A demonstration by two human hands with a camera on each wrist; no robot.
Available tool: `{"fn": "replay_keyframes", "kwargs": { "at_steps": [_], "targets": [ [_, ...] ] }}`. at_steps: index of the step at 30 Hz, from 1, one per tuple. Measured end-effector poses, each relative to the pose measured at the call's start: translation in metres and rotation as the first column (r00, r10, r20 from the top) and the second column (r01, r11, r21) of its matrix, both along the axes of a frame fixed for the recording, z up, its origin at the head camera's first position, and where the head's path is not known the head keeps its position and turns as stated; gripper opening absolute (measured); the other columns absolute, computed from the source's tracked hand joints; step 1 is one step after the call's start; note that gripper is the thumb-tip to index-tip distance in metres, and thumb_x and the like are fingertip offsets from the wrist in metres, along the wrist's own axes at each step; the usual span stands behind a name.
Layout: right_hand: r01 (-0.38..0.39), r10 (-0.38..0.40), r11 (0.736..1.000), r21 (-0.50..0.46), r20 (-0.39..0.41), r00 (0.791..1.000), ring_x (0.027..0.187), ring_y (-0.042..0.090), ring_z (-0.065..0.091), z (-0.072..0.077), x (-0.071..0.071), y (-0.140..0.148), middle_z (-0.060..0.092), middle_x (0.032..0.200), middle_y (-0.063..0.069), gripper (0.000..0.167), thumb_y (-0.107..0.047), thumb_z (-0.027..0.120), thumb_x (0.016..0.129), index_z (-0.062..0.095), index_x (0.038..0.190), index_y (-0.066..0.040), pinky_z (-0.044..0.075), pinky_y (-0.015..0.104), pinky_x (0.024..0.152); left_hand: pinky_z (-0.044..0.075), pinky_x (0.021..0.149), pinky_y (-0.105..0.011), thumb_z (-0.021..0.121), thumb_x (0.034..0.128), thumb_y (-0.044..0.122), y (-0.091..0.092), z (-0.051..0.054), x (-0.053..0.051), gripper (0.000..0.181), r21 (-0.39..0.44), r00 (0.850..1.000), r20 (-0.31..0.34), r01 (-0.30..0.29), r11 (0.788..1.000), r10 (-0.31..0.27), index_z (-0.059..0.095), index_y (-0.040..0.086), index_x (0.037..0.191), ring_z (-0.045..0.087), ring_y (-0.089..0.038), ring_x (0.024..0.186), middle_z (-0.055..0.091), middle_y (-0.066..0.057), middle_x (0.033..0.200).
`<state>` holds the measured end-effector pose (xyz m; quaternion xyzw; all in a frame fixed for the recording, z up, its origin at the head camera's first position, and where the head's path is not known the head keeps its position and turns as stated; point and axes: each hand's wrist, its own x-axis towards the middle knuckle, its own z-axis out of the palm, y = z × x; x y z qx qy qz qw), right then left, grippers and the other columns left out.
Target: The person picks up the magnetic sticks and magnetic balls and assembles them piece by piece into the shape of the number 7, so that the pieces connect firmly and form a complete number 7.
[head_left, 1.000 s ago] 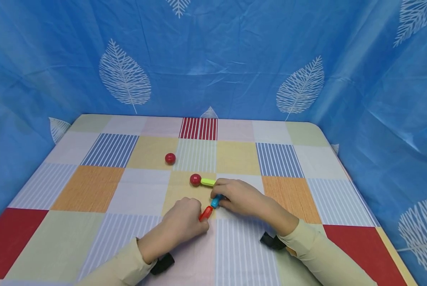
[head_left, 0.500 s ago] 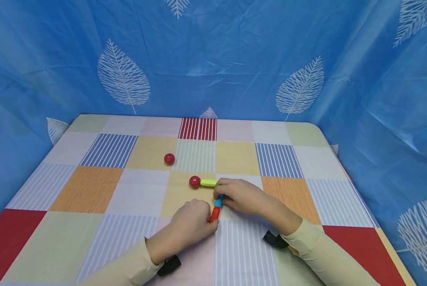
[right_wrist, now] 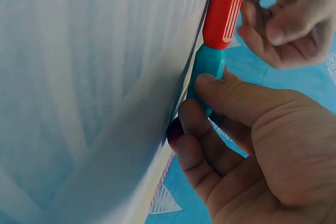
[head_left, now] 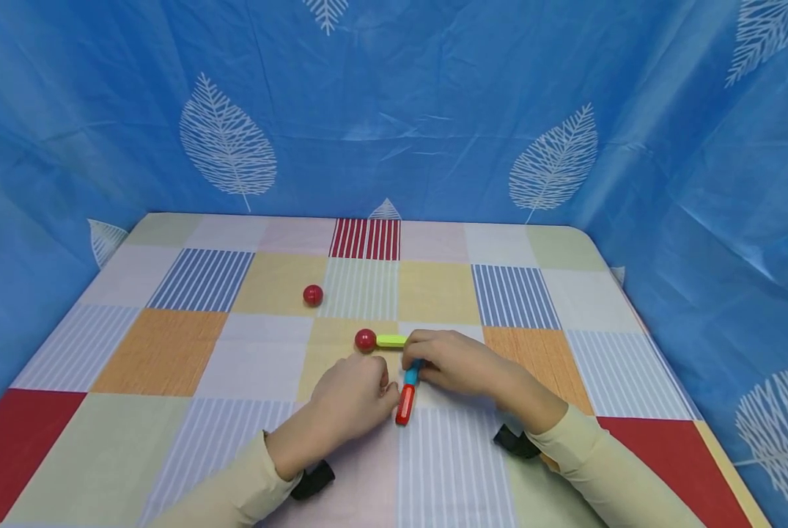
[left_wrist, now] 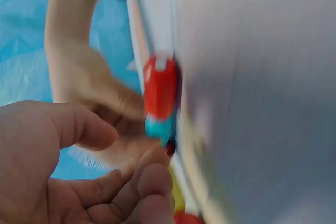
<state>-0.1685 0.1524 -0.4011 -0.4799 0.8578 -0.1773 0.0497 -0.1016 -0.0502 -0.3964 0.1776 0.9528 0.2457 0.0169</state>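
In the head view my right hand (head_left: 462, 370) pinches a blue rod (head_left: 412, 374) between thumb and fingers; the right wrist view shows the blue rod (right_wrist: 209, 66) in that grip. End to end with it lies a red rod (head_left: 404, 405), pointing toward me. My left hand (head_left: 354, 396) is just left of the red rod, fingers loosely curled. Seen from the left wrist, a gap parts its thumb and fingers, with nothing held. Beyond the hands, a yellow-green rod (head_left: 390, 341) touches a red ball (head_left: 365, 340); its right end is hidden behind my right fingers.
A second red ball (head_left: 312, 295) sits apart, farther back and to the left. The table has a patchwork cloth (head_left: 248, 352). Blue curtains (head_left: 394, 110) with white leaf prints hang behind it and at both sides.
The red and blue rods have swung from slanting to nearly straight toward me and shifted right. My left hand has let go of the red rod. Ball and yellow-green rod moved slightly right.
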Motion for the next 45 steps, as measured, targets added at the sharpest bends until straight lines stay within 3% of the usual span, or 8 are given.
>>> {"fn": "replay_keyframes", "kwargs": {
  "at_steps": [7,13,16,20,26,29,36,45],
  "targets": [
    [0.014,-0.014,0.999,0.033,0.010,1.000,0.093,0.006,0.057,0.001,0.000,0.001,0.060,0.105,-0.011,0.017,-0.010,0.074,0.087,0.069,0.100,-0.020,0.049,0.027,0.084,0.033,0.040,-0.026,0.064,0.0855,0.021,-0.025,0.013,-0.030,0.020,-0.036,0.979,-0.119,-0.172,0.984,0.167,0.058,0.010,0.070,0.040,-0.010,0.045,0.043,0.005,0.053],
    [0.025,-0.026,0.998,0.054,0.022,0.999,0.093,0.007,0.056,0.001,0.000,-0.001,0.059,0.106,-0.012,0.019,-0.010,0.073,0.087,0.069,0.102,-0.021,0.049,0.026,0.084,0.043,0.045,-0.033,0.064,0.0878,0.026,-0.056,0.014,-0.064,0.024,0.013,0.931,-0.206,-0.306,0.952,0.302,0.065,0.002,0.092,0.051,-0.018,0.054,0.056,-0.003,0.069],
    [0.006,-0.007,0.998,0.060,0.016,1.000,0.093,0.007,0.056,0.001,0.001,-0.002,0.059,0.108,-0.011,0.018,-0.011,0.072,0.088,0.069,0.104,-0.020,0.049,0.026,0.084,0.046,0.049,-0.036,0.063,0.0871,0.026,-0.071,0.009,-0.077,0.029,0.082,0.906,-0.212,-0.358,0.930,0.367,0.064,0.000,0.102,0.054,-0.021,0.061,0.059,-0.007,0.082],
    [0.005,-0.006,0.998,0.064,0.014,1.000,0.094,0.006,0.056,0.000,0.000,-0.003,0.059,0.108,-0.011,0.019,-0.012,0.072,0.088,0.069,0.105,-0.020,0.049,0.025,0.084,0.046,0.051,-0.040,0.060,0.0867,0.026,-0.084,0.003,-0.091,0.039,0.108,0.893,-0.166,-0.406,0.907,0.419,0.058,0.000,0.116,0.055,-0.027,0.065,0.057,-0.014,0.100],
    [0.007,-0.009,0.995,0.095,0.018,1.000,0.095,0.005,0.055,0.000,0.002,-0.004,0.059,0.108,-0.011,0.018,-0.016,0.072,0.090,0.069,0.107,-0.020,0.048,0.025,0.087,0.051,0.060,-0.048,0.065,0.0860,0.024,-0.094,-0.005,-0.101,0.050,0.051,0.905,-0.102,-0.410,0.910,0.414,0.053,0.000,0.128,0.060,-0.035,0.077,0.052,-0.023,0.117],
    [0.004,-0.005,0.995,0.101,0.008,1.000,0.095,0.004,0.055,0.000,0.002,-0.004,0.059,0.108,-0.010,0.018,-0.016,0.072,0.090,0.070,0.107,-0.019,0.048,0.025,0.087,0.053,0.063,-0.049,0.068,0.0847,0.022,-0.097,-0.009,-0.103,0.043,0.036,0.913,-0.096,-0.396,0.918,0.397,0.057,0.000,0.121,0.061,-0.035,0.080,0.055,-0.022,0.110],
    [-0.009,0.012,0.995,0.101,-0.029,1.000,0.095,0.004,0.056,-0.001,0.005,-0.004,0.059,0.109,-0.010,0.019,-0.016,0.072,0.090,0.069,0.109,-0.018,0.049,0.025,0.088,0.046,0.054,-0.038,0.073,0.0820,0.019,-0.101,-0.012,-0.099,0.030,0.025,0.917,-0.080,-0.391,0.920,0.391,0.053,0.004,0.098,0.054,-0.026,0.068,0.059,-0.011,0.080],
    [-0.006,0.018,0.989,0.148,-0.083,0.996,0.109,0.010,0.058,0.001,0.013,-0.001,0.061,0.121,-0.006,0.029,-0.013,0.073,0.087,0.069,0.116,-0.019,0.048,0.030,0.093,0.047,0.052,-0.036,0.073,0.0817,0.020,-0.097,-0.009,-0.091,0.034,-0.012,0.936,-0.058,-0.349,0.937,0.347,0.062,0.003,0.110,0.057,-0.023,0.069,0.064,-0.011,0.087]
  ]
}}
